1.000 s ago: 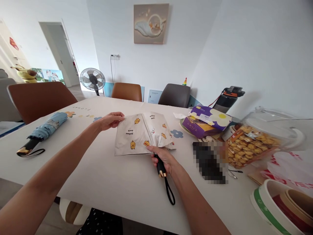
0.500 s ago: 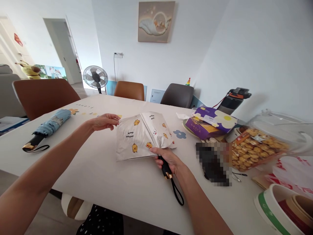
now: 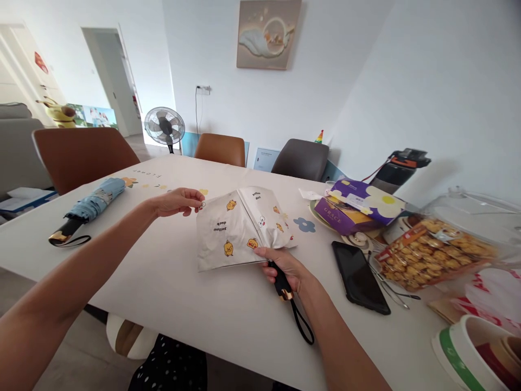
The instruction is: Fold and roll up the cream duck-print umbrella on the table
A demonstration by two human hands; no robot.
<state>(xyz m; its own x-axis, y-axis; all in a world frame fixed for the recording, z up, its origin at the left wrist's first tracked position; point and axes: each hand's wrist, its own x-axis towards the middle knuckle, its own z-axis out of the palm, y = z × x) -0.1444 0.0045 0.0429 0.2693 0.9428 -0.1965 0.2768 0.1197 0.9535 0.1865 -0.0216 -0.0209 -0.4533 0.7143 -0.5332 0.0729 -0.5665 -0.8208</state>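
Observation:
A cream folding umbrella (image 3: 222, 231) with yellow duck prints and "yellow duck" lettering lies partly unfurled over the table in front of me. My right hand (image 3: 287, 267) is wrapped around it where the loose fabric meets the black handle (image 3: 281, 282). A gold-coloured end and a black wrist loop (image 3: 303, 323) point toward me. With closed fingertips, my left hand (image 3: 179, 202) pinches the outer corner of one fabric panel and holds it out to the left. The umbrella's shaft is hidden under the cloth.
Left on the white table (image 3: 163, 288) lies a rolled light-blue umbrella (image 3: 101, 198). To the right are a black phone (image 3: 360, 277), glasses (image 3: 393, 290), a purple box (image 3: 342, 209), a clear tub of snacks (image 3: 439, 250), a dark bottle (image 3: 396, 171) and tape rolls (image 3: 459, 347).
The view has turned slightly left, so the surroundings sit farther right in it. Both hands keep the same hold on the umbrella, whose fabric has barely shifted.

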